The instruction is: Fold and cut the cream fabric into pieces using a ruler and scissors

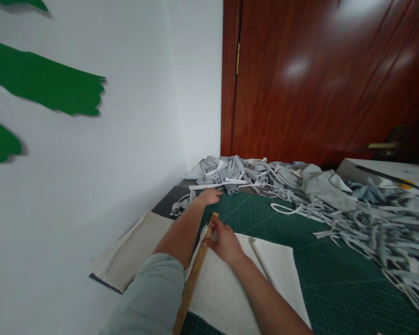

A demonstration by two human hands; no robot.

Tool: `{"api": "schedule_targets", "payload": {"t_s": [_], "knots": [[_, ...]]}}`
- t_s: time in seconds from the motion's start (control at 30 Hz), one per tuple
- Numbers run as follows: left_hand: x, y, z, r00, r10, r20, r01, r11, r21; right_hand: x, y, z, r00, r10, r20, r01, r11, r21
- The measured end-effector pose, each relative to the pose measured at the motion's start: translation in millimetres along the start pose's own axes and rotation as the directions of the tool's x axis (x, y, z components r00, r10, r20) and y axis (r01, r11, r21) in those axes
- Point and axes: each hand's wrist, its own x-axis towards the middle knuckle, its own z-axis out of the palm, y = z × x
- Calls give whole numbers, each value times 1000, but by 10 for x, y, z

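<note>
My right hand (226, 242) grips the upper part of a long wooden ruler (195, 270), thumb on one side and fingers near its far end. Beneath the ruler, a piece of cream fabric (226, 288) lies on the green cutting mat (338, 279), with a folded flap on its right. My left hand (209, 196) is stretched past the ruler to the mat's far edge, its fingers slightly apart beside the grey fabric scraps (226, 170). Nothing shows clearly between those fingertips. A white strip (212, 185) lies just beyond them.
Another cream fabric stack (132, 249) lies at the left against the white wall (139, 116). Tangled grey and white strips (377, 232) heap along the back and right. A box (356, 170) stands at the back right, before a brown wooden door (310, 79).
</note>
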Motion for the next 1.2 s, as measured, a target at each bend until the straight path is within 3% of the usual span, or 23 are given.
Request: {"api": "schedule_targets", "payload": {"t_s": [0.13,0.27,0.43,0.57,0.63,0.67,0.73,0.8,0.9,0.97,1.1,1.2], "knots": [[-385,-291,-84,998,-18,-64,23,997,75,0,18,12,1000,-1,17,1,1000,22],[-627,-311,-247,989,-63,-131,76,993,95,0,32,23,1000,14,24,-15,1000,24],[-930,67,-590,983,-115,-142,123,991,54,13,84,54,1000,2,28,-2,1000,-1],[-1702,655,-728,994,-78,-79,80,997,22,9,111,60,1000,3,31,-3,1000,11],[-2204,992,-596,996,-54,-64,54,999,3,0,106,53,999,4,32,-5,1000,13],[-2434,1147,-468,991,-96,-98,96,995,-2,-5,101,49,999,6,32,-6,1000,11],[-2783,1396,-121,951,-235,-200,243,970,17,-12,90,42,999,8,33,-8,1000,8],[-2948,1541,266,933,-290,-213,306,951,46,-14,85,41,999,12,40,-12,1000,11],[-2930,1599,708,912,-346,-221,362,932,36,-9,89,48,999,21,46,-23,999,27],[-2855,1593,854,882,-404,-241,421,907,21,-6,95,53,999,20,45,-21,999,33],[-2767,1611,903,831,-482,-277,502,865,2,-3,101,55,999,8,40,-9,1000,29],[-2747,1665,868,817,-514,-260,533,846,2,1,106,57,999,-4,38,3,1000,29]]}}
